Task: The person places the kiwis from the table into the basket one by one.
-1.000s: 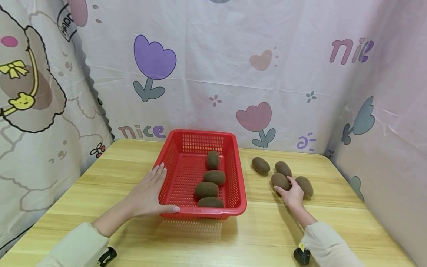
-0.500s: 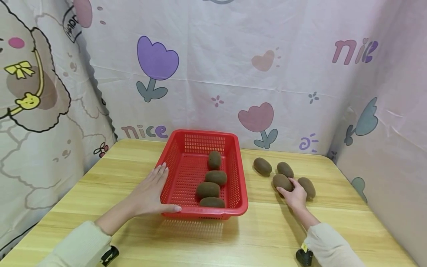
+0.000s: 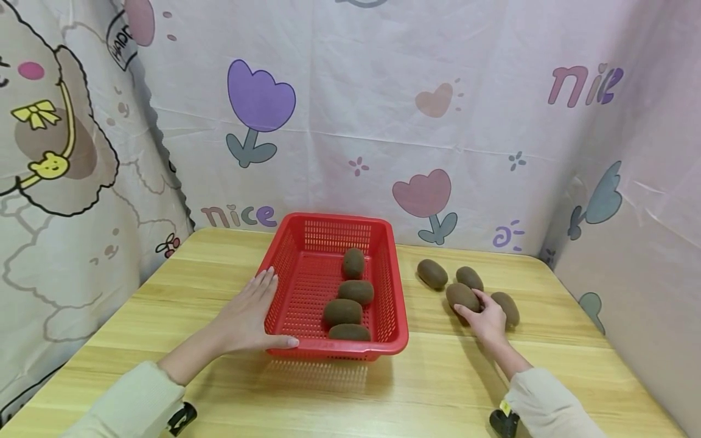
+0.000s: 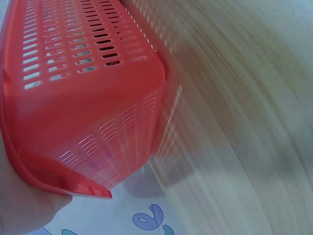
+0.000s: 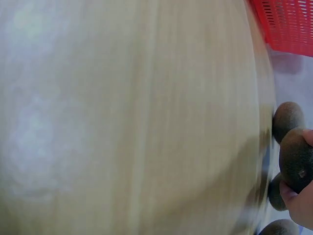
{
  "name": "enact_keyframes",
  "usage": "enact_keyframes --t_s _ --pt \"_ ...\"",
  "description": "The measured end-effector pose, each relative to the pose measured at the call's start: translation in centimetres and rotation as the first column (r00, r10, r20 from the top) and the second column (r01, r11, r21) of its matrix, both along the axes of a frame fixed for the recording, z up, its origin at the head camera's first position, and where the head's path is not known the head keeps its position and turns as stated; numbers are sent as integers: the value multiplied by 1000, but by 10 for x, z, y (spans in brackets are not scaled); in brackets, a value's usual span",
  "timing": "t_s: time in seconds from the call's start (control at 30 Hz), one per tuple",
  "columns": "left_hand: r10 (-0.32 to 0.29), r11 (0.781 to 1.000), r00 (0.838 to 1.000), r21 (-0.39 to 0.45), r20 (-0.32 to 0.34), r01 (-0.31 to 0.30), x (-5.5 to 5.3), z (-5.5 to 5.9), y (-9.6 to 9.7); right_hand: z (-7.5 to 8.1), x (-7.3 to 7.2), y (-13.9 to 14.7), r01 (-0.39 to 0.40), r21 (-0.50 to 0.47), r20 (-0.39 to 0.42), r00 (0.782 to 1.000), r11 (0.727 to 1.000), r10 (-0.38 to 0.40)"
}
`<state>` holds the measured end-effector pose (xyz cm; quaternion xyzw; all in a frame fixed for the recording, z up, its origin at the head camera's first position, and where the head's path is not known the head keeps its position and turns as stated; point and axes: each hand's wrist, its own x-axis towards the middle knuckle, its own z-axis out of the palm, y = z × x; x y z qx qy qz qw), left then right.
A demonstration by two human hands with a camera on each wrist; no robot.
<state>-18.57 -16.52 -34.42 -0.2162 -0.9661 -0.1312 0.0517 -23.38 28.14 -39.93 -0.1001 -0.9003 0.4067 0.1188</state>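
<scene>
Head view: The left hand (image 3: 243, 316) is spread along the left side of the red basket (image 3: 339, 347), with the thumb on the near rim. Inside the basket, four kiwis (image 3: 342, 312) lie toward the right side. To the right of the basket, above the bench (image 3: 438, 389), the right hand (image 3: 489, 319) pinches the gripped kiwi (image 3: 461, 295) between thumb and fingers. Three loose kiwis (image 3: 432, 274) lie close around it.

Left wrist view: Part of the left hand bears against the basket rim; its fingertips are not visible.

Right wrist view: Thumb and finger stand at opposite sides of the gripped kiwi. Whether it is clear of the bench cannot be determined.

Step in hand, as judged: pick-up of one kiwi while the basket is steadied. The next move calls for a firm pinch and a vertical lift, without disturbing adjacent fruit.
</scene>
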Motion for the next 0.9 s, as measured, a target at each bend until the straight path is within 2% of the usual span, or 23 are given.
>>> enact_keyframes --t_s 0.27,0.63,0.9 --pt "-3 1000 1000 -5 7 3 1 1 0 13 -1 -7 -46 -26 -24 999 999 46" --pt "-5 1000 1000 -12 0 5 0 1 0 33 0 -27 -126 -144 -38 992 982 121" --pt "-4 1000 1000 -6 3 4 0 1 0 46 3 -40 -165 -160 -67 985 973 156"
